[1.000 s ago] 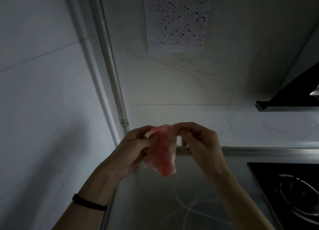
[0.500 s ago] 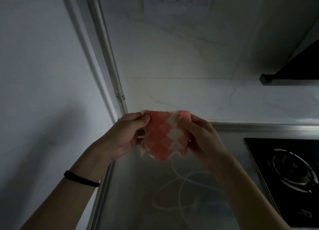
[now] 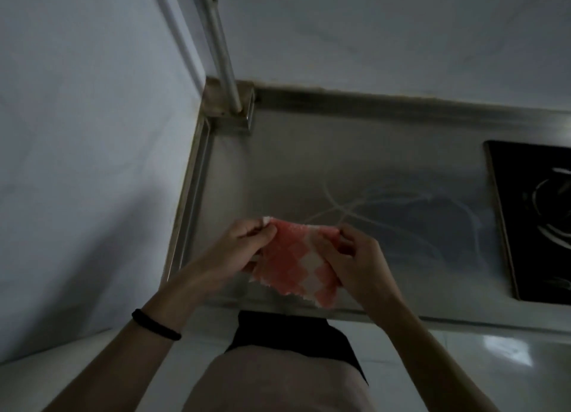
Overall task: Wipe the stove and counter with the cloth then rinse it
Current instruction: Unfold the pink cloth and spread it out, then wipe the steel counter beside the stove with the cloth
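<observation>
The steel table (image 3: 355,152) fills the middle of the view, walled at nine and twelve o'clock, with pale looping streaks showing across its surface from centre toward three o'clock. At three o'clock the black stove (image 3: 537,220) is set into it, only its left part in frame, one burner ring visible. A grey pipe (image 3: 221,50) comes down into the corner at eleven o'clock. Above the table's near edge, around six o'clock, the red-and-white checked cloth (image 3: 296,263) is stretched between both hands — not touching the surface as far as I can tell. The left hand (image 3: 239,248) has its grip pinched shut on the cloth's upper left corner; the right hand (image 3: 355,257) is closed on the right edge, fingers curled over it. A black band (image 3: 156,324) sits on the left wrist. Wiping seems not yet begun. The risks, as I judge them: the cloth laid down bunched would only smear the streaks, and a sweep toward three o'clock could snag its frayed lower edge on the burner — or drag grime onto the stove.
</observation>
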### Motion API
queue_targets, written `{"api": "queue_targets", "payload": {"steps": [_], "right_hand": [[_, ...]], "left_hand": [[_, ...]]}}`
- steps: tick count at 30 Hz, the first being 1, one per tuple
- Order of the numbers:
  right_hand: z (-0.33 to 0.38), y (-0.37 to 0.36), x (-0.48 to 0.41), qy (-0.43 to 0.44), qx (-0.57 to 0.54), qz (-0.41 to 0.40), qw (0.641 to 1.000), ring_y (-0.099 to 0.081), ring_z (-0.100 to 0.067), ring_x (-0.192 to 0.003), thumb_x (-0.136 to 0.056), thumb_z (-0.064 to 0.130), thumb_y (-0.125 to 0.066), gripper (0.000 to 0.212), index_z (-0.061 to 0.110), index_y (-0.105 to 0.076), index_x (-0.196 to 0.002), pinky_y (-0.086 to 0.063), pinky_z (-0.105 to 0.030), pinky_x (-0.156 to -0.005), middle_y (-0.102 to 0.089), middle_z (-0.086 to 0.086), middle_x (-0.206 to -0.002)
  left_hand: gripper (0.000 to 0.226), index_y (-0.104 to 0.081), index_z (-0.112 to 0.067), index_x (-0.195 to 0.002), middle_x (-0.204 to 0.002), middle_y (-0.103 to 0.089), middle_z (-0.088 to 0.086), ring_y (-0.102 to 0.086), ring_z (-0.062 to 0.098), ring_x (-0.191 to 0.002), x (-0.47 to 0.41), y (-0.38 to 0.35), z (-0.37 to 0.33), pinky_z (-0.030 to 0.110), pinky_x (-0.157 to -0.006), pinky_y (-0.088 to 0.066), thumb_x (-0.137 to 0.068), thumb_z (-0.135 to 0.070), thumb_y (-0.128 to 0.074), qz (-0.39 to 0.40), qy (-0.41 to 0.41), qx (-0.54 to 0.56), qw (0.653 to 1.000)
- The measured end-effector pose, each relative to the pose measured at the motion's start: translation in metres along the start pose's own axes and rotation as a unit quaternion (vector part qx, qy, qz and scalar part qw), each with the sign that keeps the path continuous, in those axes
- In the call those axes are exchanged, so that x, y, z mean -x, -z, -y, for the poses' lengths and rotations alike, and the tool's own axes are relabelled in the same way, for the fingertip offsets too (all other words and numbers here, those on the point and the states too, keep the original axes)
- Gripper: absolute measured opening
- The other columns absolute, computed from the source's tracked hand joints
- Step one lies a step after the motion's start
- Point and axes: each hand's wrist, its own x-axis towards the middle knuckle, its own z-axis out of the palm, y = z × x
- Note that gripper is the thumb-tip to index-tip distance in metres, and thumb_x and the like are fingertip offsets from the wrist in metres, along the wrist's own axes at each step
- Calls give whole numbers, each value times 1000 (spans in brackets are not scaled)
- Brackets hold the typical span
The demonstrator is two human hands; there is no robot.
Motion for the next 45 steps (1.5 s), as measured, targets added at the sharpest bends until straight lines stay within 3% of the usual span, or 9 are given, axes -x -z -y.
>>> {"api": "queue_targets", "payload": {"steps": [6,9,13,16,20,27,34,38,45], "right_hand": [[-71,-15,-31,-62,252,-56,964,-69,-16,-94,-94,42,-71,22,27,-67,-110,-54,-34,-76,-71,7,-104],[-85,-23,-30,15,336,-123,934,-64,-23,-97,-99,34,-61,23,19,-64,-117,-53,-36,-74,-62,-3,-115],[-111,-51,-3,148,413,-54,897,-60,-23,-115,-100,22,-64,34,16,-63,-133,-60,-47,-90,-59,-7,-136],[-130,-84,0,108,460,-12,881,-27,-41,-155,-102,30,-60,73,2,-29,-161,-28,-58,-125,-27,-23,-167],[-146,-127,-10,40,458,-19,888,11,-39,-160,-105,46,-46,90,-3,4,-161,4,-50,-130,8,-23,-171],[-134,-129,-94,124,479,-64,867,-6,-39,-160,-106,42,-35,73,2,-17,-163,-5,-50,-131,-12,-21,-171],[-94,-105,-219,164,525,-22,835,7,-34,-161,-108,42,-30,73,9,-1,-166,13,-46,-129,3,-16,-175],[-114,-115,-156,192,534,-34,822,2,-38,-161,-108,42,-32,64,21,-15,-167,-3,-54,-129,-6,-15,-174],[-192,-124,32,217,549,91,802,-17,-40,-159,-103,42,-47,64,26,-31,-163,-15,-58,-127,-16,-13,-173]], "left_hand": [[23,-66,2,-125,-116,-68,16,-64,25,-106,-51,15,70,35,-97,-50,-104,-1,-57,-70,-12,-191,979],[22,-69,-2,-118,-109,-63,3,-67,33,-110,-55,28,88,43,-101,-52,-99,3,-61,-149,-69,-263,950],[25,-68,-6,-121,-121,-64,8,-65,28,-116,-53,39,101,37,-100,-52,-98,1,-60,-171,-99,-321,926],[33,-64,-6,-132,-137,-58,14,-55,29,-132,-59,36,108,41,-114,-46,-99,-4,-61,-176,-109,-360,910],[47,-57,-9,-145,-156,-47,14,-38,31,-149,-75,28,115,31,-118,-31,-99,-10,-64,-183,-118,-412,885],[49,-54,-4,-147,-158,-42,17,-35,32,-152,-93,45,122,44,-126,-32,-99,-7,-62,-194,-121,-394,890],[46,-58,0,-143,-155,-50,20,-40,36,-150,-101,56,118,49,-124,-36,-97,-3,-62,-225,-143,-417,869],[46,-57,0,-144,-154,-48,22,-39,37,-149,-101,62,111,49,-124,-34,-98,-3,-59,-238,-161,-393,873],[50,-55,-3,-147,-157,-46,23,-37,41,-150,-108,66,99,48,-123,-36,-98,-8,-59,-229,-183,-443,847]]}}
